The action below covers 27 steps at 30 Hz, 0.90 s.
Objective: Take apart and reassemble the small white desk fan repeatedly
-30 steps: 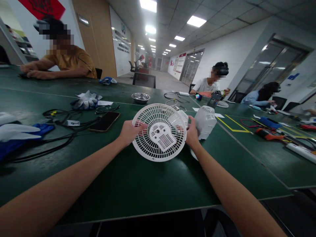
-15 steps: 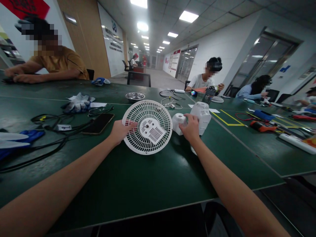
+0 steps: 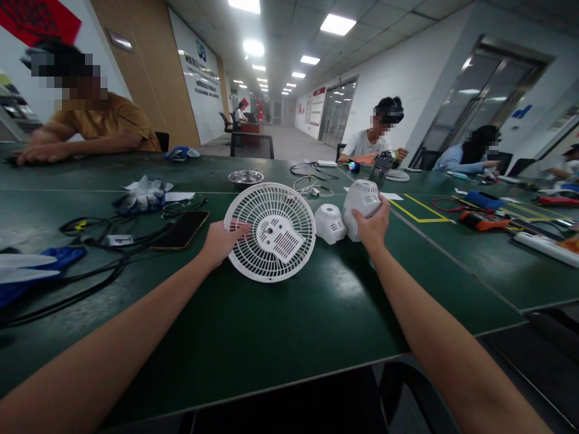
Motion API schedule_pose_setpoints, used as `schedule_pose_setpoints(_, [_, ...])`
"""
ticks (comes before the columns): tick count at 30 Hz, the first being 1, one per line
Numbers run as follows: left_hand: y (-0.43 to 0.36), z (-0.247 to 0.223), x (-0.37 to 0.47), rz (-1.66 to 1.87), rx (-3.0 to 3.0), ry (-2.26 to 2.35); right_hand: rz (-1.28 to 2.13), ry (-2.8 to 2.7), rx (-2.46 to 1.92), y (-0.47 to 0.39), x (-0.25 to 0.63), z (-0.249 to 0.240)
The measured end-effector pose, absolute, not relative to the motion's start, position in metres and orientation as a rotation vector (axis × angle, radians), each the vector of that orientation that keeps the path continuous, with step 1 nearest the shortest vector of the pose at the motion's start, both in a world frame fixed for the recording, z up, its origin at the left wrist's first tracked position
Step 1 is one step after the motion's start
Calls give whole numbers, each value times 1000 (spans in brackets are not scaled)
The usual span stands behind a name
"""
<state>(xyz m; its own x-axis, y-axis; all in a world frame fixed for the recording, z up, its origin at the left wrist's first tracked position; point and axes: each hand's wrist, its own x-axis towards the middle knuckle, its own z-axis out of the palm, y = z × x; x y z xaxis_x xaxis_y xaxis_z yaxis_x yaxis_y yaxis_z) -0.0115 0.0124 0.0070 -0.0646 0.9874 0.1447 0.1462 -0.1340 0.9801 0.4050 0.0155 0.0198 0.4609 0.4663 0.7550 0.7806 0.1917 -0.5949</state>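
Note:
My left hand grips the left rim of a round white fan grille, which stands upright with a slotted plate at its centre. My right hand is wrapped round the side of a larger white plastic housing, its thumb on the front face. Between the grille and that housing sits a smaller white vented cover on the green table. No hand touches the smaller cover.
At the left lie a phone, black cables, grey-white gloves and a blue glove. Behind the grille is a metal bowl. An orange tool and a white power strip lie right. Several people sit beyond.
My right hand has let go of the smaller cover, moved right and taken hold of the larger housing, which now leans differently. My left hand still holds the grille.

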Motion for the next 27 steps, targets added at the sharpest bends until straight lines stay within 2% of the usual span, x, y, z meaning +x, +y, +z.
schedule_pose_setpoints(9, [12,6,-10,1317,1376,1319,-259,-1140,-1445,20,409,9])
schedule_pose_setpoints(16, [11,7,-11,1305,1383,1283,80,-947,-1779,18,403,2])
schedule_pose_setpoints(27, [14,6,-9,1324,1418,1286,-230,-879,-1498,3,384,41])
